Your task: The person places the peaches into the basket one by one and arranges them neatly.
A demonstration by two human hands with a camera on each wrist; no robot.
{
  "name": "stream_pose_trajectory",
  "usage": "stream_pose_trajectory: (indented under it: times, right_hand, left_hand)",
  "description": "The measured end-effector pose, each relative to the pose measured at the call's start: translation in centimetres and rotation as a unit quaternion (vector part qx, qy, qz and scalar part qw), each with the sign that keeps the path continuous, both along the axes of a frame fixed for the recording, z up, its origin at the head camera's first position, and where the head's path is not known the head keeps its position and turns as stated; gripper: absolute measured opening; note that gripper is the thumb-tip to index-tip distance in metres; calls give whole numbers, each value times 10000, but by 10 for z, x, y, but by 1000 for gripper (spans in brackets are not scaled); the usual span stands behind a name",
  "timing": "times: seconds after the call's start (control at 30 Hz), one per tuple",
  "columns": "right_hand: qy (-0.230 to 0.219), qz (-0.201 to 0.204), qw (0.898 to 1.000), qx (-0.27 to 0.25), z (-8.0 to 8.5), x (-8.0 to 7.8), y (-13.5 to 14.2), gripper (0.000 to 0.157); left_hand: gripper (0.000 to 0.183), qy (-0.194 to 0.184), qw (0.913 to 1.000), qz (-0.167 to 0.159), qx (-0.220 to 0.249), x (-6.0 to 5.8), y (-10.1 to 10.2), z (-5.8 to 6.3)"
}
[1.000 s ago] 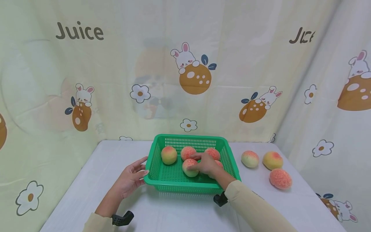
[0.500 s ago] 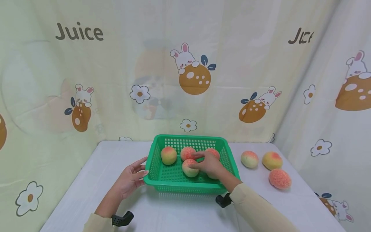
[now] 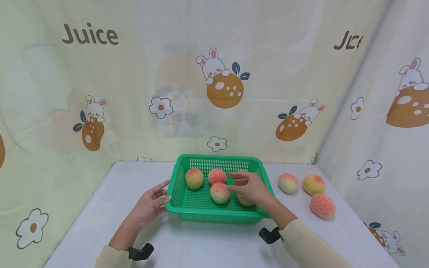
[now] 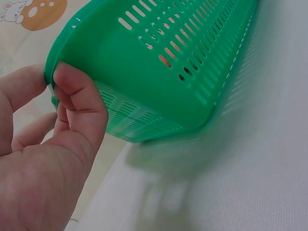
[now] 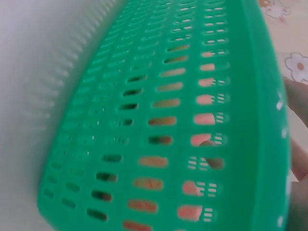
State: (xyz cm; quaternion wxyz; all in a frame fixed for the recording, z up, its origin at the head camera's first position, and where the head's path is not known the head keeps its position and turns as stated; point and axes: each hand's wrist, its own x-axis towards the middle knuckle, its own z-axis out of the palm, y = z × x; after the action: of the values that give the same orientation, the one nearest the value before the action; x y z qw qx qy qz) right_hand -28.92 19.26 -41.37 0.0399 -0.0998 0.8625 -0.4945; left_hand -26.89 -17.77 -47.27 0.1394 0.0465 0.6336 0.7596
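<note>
My left hand (image 3: 151,208) pinches the left rim of a green plastic basket (image 3: 214,213); in the left wrist view the thumb and fingers (image 4: 79,94) grip its edge. Several peaches sit inside: a yellow-red one (image 3: 194,179) at left, a pink one (image 3: 217,176) behind a speckled one (image 3: 219,193), and others at right, partly covered by my right hand (image 3: 254,190). That hand hovers over the basket's right half, fingers extended and holding nothing, its fingertips right by the speckled peach. The basket wall mostly hides it in the right wrist view.
To the right of the basket, on the white-covered table (image 3: 214,247), lie a pale peach (image 3: 288,183), a yellow one (image 3: 314,184) and a pink one (image 3: 323,205). A printed curtain (image 3: 134,74) hangs behind and along both sides.
My right hand has drawn back to the right and away from the speckled peach, uncovering more of it and of the peach at front right. My left hand stays on the rim.
</note>
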Motion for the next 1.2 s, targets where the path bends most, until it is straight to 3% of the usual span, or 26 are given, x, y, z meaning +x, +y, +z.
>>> stream_pose_trajectory:
  times: [0.13, 0.33, 0.83, 1.2]
  right_hand:
    - [-30, 105, 9995, -302, 1, 2, 10, 61]
    - [-65, 71, 9993, -355, 3, 6, 22, 69]
    - [366, -152, 9974, -601, -3, 18, 55, 62]
    - [736, -607, 9950, -306, -6, 28, 87, 60]
  left_hand:
    - [73, 3, 10000, 4, 17, 0, 0, 1]
    - [74, -1, 10000, 21, 27, 1, 0, 1]
    - [74, -3, 10000, 1, 54, 0, 0, -1]
    - [74, 17, 10000, 10, 73, -1, 0, -3]
